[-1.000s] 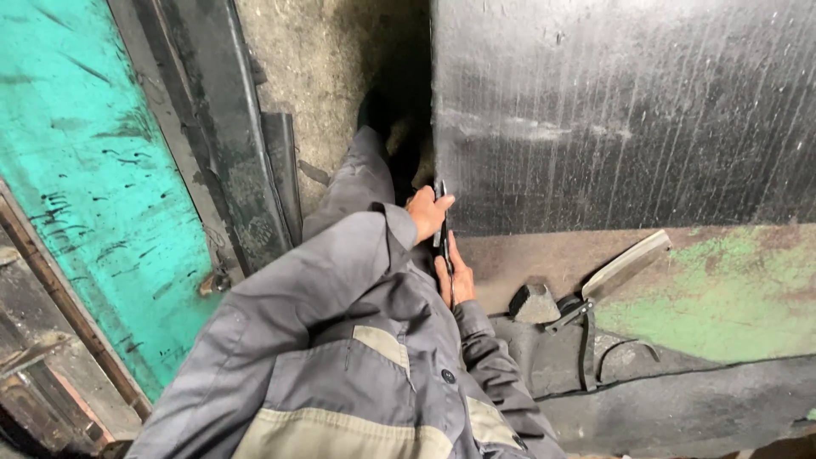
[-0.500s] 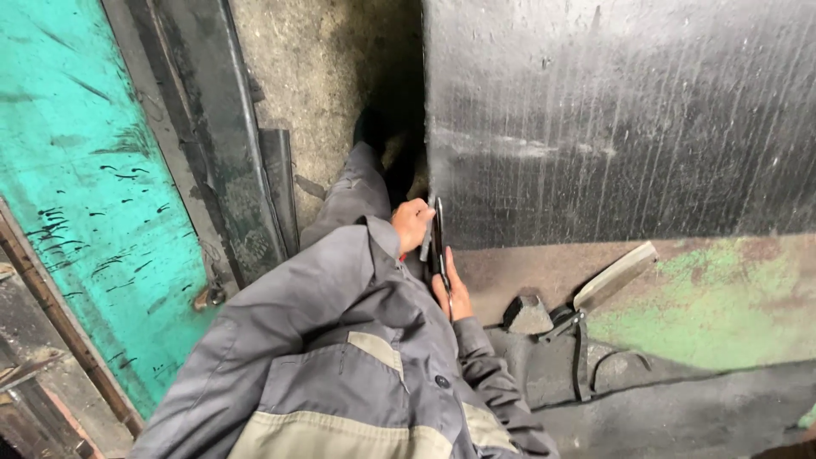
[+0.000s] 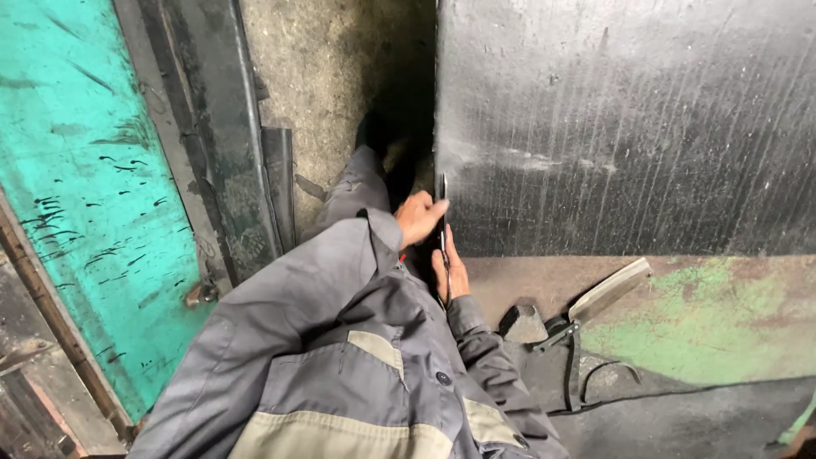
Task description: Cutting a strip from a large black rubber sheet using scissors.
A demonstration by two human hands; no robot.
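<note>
Phone [image 3: 443,223], thin and dark and seen edge-on, stands upright between both hands, just beside the lower left edge of the black panel [image 3: 629,127]. Left hand [image 3: 421,217] has its grip closed on the upper part, fingers curled over the edge toward the panel. Right hand [image 3: 452,270] holds the lower part from below and behind, its fingers wrapped narrow around the phone. Both wrists come out of grey jacket [image 3: 340,340] sleeves, and a beige band crosses the jacket lower down. Past the hands a grey trouser leg [image 3: 357,191] runs down to a dark shoe in the shadowed gap over the rough concrete floor [image 3: 331,76]. Left of the leg stands a dark steel frame [image 3: 212,144], and beyond it a teal door [image 3: 76,187] with scuffed paint. Right of the hands, below the panel, lies a rusty ledge [image 3: 527,276] with worn green paint farther right; a flat metal blade [image 3: 608,289] rests on it, near a dark strap [image 3: 569,374].
</note>
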